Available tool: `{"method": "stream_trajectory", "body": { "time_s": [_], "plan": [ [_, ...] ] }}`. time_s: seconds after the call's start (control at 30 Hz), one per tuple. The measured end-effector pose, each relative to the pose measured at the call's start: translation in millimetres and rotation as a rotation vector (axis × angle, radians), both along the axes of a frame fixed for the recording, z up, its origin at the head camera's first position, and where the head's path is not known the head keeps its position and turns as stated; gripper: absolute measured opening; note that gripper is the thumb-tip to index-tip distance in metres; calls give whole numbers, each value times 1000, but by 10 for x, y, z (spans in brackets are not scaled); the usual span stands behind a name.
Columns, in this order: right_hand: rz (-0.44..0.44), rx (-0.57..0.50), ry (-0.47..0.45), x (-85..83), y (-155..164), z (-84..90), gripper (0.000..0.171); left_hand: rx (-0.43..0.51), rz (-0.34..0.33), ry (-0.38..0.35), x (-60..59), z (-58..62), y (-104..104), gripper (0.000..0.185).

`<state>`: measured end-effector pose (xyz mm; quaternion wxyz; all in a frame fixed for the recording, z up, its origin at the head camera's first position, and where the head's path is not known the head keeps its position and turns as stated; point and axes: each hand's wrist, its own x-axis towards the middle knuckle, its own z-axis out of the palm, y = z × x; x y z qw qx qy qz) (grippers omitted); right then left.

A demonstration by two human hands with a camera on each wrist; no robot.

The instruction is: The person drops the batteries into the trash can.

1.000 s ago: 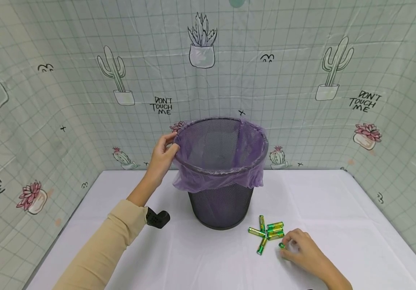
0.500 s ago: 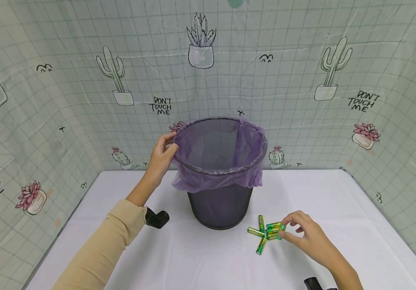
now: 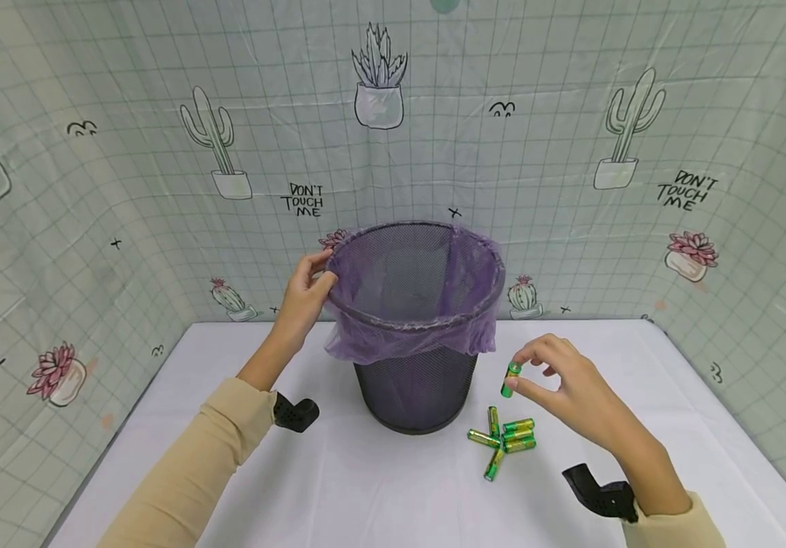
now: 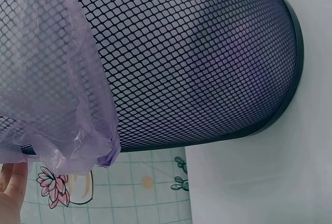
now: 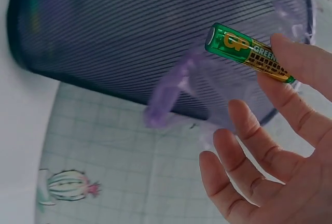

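Observation:
A black mesh wastebasket [image 3: 416, 396] stands upright, lined with a thin purple bin bag [image 3: 406, 346] folded over its rim. At the rim's left side my left hand [image 3: 302, 303] grips the edge between thumb and fingers; in the left wrist view only its fingertips [image 4: 14, 180] show. My right hand [image 3: 574, 388] pinches a green and gold battery [image 5: 249, 53] between thumb and index finger, above the table and right of the wastebasket. The other fingers spread loosely. Below that hand lie several similar batteries [image 3: 519, 446] on the white cloth.
The table [image 3: 338, 487] wears a white cloth. Behind and beside it hangs a grid-patterned curtain [image 3: 276, 114] with cactus drawings. In the right wrist view, a faint green-yellow patch [image 5: 34, 14] shows through the mesh near the wastebasket's base.
My right hand has lifted the battery from beside the pile and carried it up and forward toward the wastebasket. The left hand stays on the rim.

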<state>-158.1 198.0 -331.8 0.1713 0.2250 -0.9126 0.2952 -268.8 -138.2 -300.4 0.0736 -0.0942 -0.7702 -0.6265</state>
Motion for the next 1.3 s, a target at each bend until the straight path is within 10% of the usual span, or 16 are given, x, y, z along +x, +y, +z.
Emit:
{"method": "stream_trajectory", "body": {
  "time_s": [0.6,1.3],
  "plan": [
    [43,-5,74,-116,-261,788,19,9,1,-4,-12,3,-3,50],
    [-21,-47,62,-373,-587,873,23,25,-2,-15,-12,7,7,50]
  ]
}}
